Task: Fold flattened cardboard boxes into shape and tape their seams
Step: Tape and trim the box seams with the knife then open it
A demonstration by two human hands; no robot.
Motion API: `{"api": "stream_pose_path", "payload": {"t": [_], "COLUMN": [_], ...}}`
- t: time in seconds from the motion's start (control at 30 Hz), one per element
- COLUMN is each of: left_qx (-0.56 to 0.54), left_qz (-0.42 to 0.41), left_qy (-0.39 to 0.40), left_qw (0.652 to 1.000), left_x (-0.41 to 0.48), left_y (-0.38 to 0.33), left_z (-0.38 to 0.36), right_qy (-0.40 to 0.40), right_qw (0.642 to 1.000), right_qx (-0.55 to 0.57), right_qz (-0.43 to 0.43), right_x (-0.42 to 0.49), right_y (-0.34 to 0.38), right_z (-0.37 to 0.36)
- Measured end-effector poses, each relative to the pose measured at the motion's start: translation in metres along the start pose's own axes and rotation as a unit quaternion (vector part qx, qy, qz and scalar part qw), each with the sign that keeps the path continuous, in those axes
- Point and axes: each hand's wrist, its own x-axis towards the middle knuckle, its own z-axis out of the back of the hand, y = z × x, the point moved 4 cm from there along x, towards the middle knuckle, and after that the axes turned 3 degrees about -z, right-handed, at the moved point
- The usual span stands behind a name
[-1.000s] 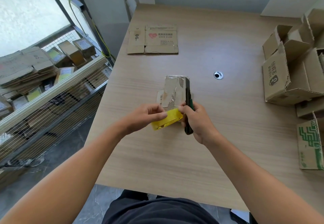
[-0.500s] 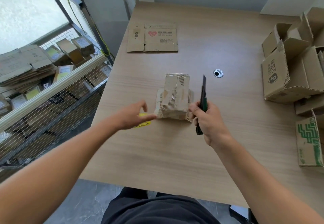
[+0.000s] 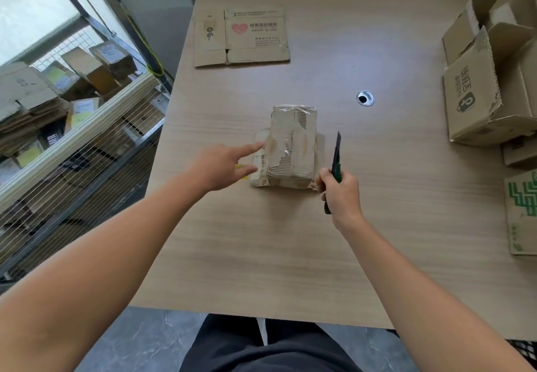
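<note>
A pale wood-grain desk [image 3: 261,240] fills the room's middle, with a wire rack [image 3: 87,144] of stacked cardboard beyond its left edge. A small cardboard box [image 3: 292,144] stands on the desk between the person's two grips, just ahead of both. It is brown, worn and creased, sheathed in glossy clear tape, with torn patches baring the ribbed corrugation and loose flaps splayed at its foot on either side. The left grip [image 3: 220,165] is wide, fingers straight and spread, the index fingertip at the box's left flap; contact cannot be told. A yellow scrap [image 3: 242,169] peeks from under that grip. The right grip [image 3: 341,194] is curled round a green-handled utility knife [image 3: 337,150], its dark blade pointing up and away, just beside the box's right face. Far ahead of the left grip lies a flattened box [image 3: 242,37] printed with a red heart. Well to the right of the right grip sit opened cartons [image 3: 476,95].
</note>
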Motion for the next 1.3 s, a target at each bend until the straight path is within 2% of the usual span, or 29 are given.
{"api": "stream_pose_path", "payload": {"t": [0.1,0.23,0.3,0.37,0.43,0.53,0.6,0.73,0.77,0.87,0.93,1.0,1.03,1.1,1.17,1.2,1.23,1.27,1.3], "left_qx": [0.014,0.024,0.038,0.04,0.024,-0.015,-0.017,-0.004,-0.006,-0.011,-0.006,-0.009,-0.012,-0.02,-0.041,-0.052,-0.062,-0.074,-0.091], "left_qz": [-0.014,-0.016,-0.02,-0.029,-0.032,-0.027,-0.027,-0.002,0.003,-0.007,-0.016,-0.012,-0.013,-0.019,-0.017,-0.013,-0.01,-0.006,-0.002], "left_qy": [0.043,0.014,-0.018,-0.058,-0.08,-0.07,-0.069,-0.049,-0.046,-0.043,-0.037,-0.035,-0.035,-0.032,-0.025,-0.019,-0.011,-0.006,-0.006], "left_qw": [0.999,0.999,0.999,0.997,0.996,0.997,0.997,0.999,0.999,0.999,0.999,0.999,0.999,0.999,0.999,0.998,0.998,0.997,0.996], "left_x": [0.006,0.006,0.006,0.007,0.006,0.007,0.009,0.01,0.01,0.01,0.01,0.008,0.006,0.004,0.004,0.004,0.005,0.005,0.005], "left_y": [0.006,0.01,0.008,0.007,0.006,-0.005,-0.014,-0.017,-0.018,-0.025,-0.029,-0.027,-0.026,-0.025,-0.023,-0.023,-0.023,-0.022,-0.02], "left_z": [-0.02,-0.037,-0.039,-0.038,-0.036,-0.036,-0.037,-0.04,-0.04,-0.041,-0.042,-0.043,-0.043,-0.043,-0.041,-0.04,-0.039,-0.037,-0.035], "right_qy": [0.032,0.049,0.031,-0.033,-0.076,-0.013,0.027,0.026,0.012,-0.018,-0.003,0.007,-0.001,-0.073,-0.122,-0.102,-0.059,-0.012,0.017], "right_qw": [0.999,0.998,0.998,0.994,0.985,0.939,0.917,0.908,0.923,0.98,0.991,0.996,0.996,0.966,0.89,0.851,0.827,0.82,0.829], "right_qx": [0.001,0.01,-0.037,-0.074,-0.055,-0.142,-0.198,-0.149,-0.119,-0.011,0.059,0.051,0.004,-0.114,-0.199,-0.249,-0.305,-0.358,-0.395], "right_qz": [-0.031,-0.024,0.032,0.08,0.146,0.314,0.346,0.39,0.366,0.2,0.119,0.074,0.09,0.221,0.393,0.45,0.469,0.446,0.395], "right_x": [0.006,0.005,0.003,-0.001,-0.007,-0.014,-0.01,-0.003,-0.003,-0.002,-0.002,-0.002,-0.004,-0.011,-0.025,-0.03,-0.031,-0.026,-0.019], "right_y": [-0.019,-0.036,-0.034,-0.028,-0.014,0.01,0.013,0.003,0.0,-0.01,-0.015,-0.014,-0.009,0.008,0.036,0.046,0.052,0.053,0.05], "right_z": [-0.006,-0.019,-0.021,-0.013,-0.005,-0.021,-0.036,-0.033,-0.03,-0.032,-0.035,-0.032,-0.028,-0.018,-0.024,-0.037,-0.053,-0.067,-0.076]}}
